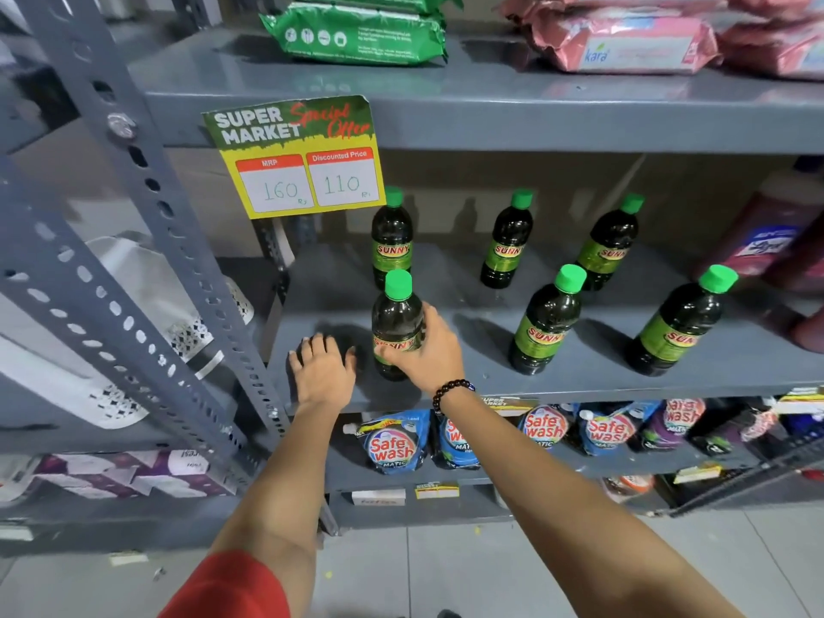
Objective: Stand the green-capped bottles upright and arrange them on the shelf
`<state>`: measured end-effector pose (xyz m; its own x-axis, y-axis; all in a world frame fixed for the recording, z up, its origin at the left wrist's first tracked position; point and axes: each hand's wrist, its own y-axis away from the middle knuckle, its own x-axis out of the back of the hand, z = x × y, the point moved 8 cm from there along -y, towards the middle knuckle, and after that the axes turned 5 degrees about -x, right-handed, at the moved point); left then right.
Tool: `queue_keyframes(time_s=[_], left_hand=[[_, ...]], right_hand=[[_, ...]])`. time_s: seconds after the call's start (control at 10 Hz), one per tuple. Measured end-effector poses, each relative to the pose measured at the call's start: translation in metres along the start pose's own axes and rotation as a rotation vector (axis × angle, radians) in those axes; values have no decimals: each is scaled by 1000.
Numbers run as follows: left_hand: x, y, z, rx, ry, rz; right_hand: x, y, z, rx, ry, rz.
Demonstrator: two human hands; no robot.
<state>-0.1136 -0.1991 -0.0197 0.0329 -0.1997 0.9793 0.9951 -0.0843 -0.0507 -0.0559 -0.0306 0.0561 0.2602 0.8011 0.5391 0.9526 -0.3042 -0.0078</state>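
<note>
Several dark bottles with green caps and "SUNNY" labels stand upright on the grey middle shelf. My right hand wraps the front-left bottle around its lower body. Right behind it stands another bottle. More bottles stand at the back middle, back right, front middle and front right. My left hand rests flat on the shelf's front left corner, fingers spread, holding nothing.
A yellow price sign hangs from the upper shelf edge. A slotted metal upright stands at the left. Red bottles sit at the shelf's right end. Detergent pouches fill the shelf below. Wipe packs lie above.
</note>
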Motion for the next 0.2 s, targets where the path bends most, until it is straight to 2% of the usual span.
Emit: queue_keyframes(time_s=[0.1,0.2], left_hand=[[2,2,1,-16,14,-5],[17,11,5,-2,164,103]], right_hand=[[-1,0,-3,-3,3,-20],[-3,6,1,-56,-22,-106]])
